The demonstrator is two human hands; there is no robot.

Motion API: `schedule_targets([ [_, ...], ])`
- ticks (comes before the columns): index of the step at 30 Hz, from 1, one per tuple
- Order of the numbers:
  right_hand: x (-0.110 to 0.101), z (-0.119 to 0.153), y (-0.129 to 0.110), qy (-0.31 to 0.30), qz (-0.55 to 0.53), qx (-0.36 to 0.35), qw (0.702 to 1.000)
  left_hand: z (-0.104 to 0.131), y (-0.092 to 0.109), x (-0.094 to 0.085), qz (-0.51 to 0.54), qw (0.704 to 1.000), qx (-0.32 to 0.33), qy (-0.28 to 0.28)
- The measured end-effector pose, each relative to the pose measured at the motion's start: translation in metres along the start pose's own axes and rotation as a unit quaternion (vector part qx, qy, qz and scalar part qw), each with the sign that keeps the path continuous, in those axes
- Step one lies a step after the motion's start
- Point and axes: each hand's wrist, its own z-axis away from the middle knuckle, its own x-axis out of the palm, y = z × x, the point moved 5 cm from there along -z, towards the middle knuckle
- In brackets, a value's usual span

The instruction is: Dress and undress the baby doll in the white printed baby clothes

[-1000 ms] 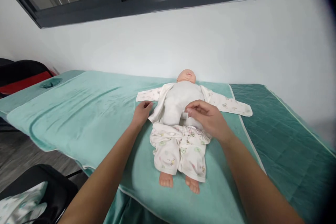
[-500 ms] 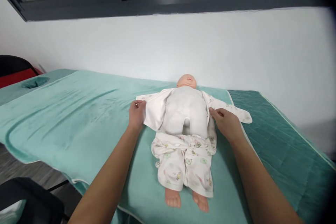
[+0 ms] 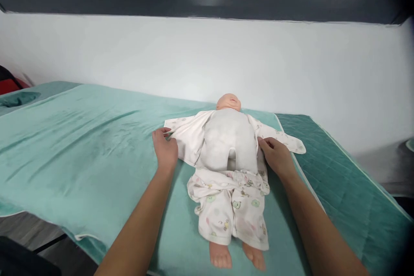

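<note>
A baby doll point(image 3: 229, 133) with a soft white torso lies on its back, head toward the wall. A white baby shirt point(image 3: 190, 138) is spread open under it, sleeves out to both sides. Patterned baby pants point(image 3: 223, 207) sit low on the legs, and bare feet stick out of them. My left hand point(image 3: 165, 148) is at the outer edge of the left shirt flap by the sleeve, thumb and forefinger apart. Beside the torso, my right hand point(image 3: 276, 155) pinches the right edge of the shirt between thumb and fingers.
A light green sheet point(image 3: 90, 138) covers the bed under the doll, with a darker quilted cover point(image 3: 339, 172) at the right. Behind rises a white wall point(image 3: 194, 56) below a dark window frame point(image 3: 258, 2). A black object point(image 3: 26, 258) stands at the lower left.
My left hand has moved slightly left, and its pinched fingers have parted at the shirt edge. My right hand stays at the right edge. The camera view has shifted a little.
</note>
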Motion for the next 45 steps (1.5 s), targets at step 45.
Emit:
schedule_targets([
  [45,-0.015,0.034,0.015,0.016,-0.471,0.058,0.880,0.027,0.034,0.041,-0.035,0.929,0.055,-0.366],
])
